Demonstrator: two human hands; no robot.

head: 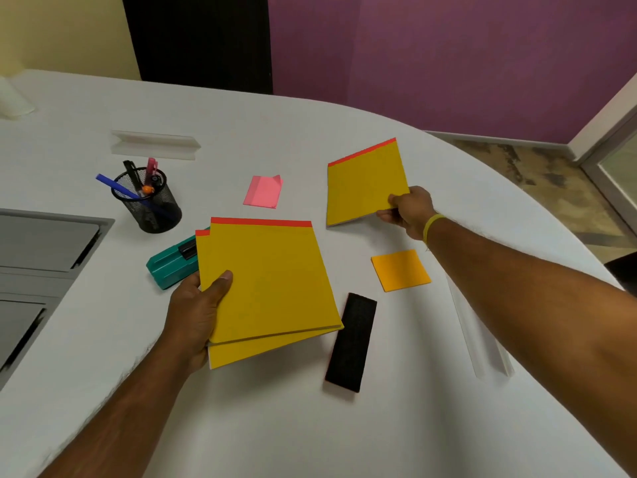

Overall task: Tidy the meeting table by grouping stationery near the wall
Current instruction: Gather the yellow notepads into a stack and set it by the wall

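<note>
While the left hand (196,312) grips two yellow notepads (272,281) by their left edge, thumb on top and fingers curled under, the right hand (408,210) pinches a third yellow notepad (365,184) only at its near right corner. This third pad is tilted above the tabletop (275,426) on the far right side; I cannot tell if its far edge rests on the surface. The two pads in the left hand are not aligned. The lower one is turned and sticks out at the bottom, and both partly cover the teal stapler (169,265).

The main risk, in my judgement, is the corner pinch. A pad held at one corner can swing or bend, so it may slip out when it is carried toward the purple wall (448,63). The second risk is the loose pair in the left hand: if the third pad is pushed on top carelessly, the lower pad can slide out and fall on the black eraser (351,341). On the way to the wall, a low pad may also sweep the pink sticky notes (262,192) or knock the mesh pen cup (151,205). The orange sticky notes (400,270) lie just beside the right forearm and may be dragged.
</note>
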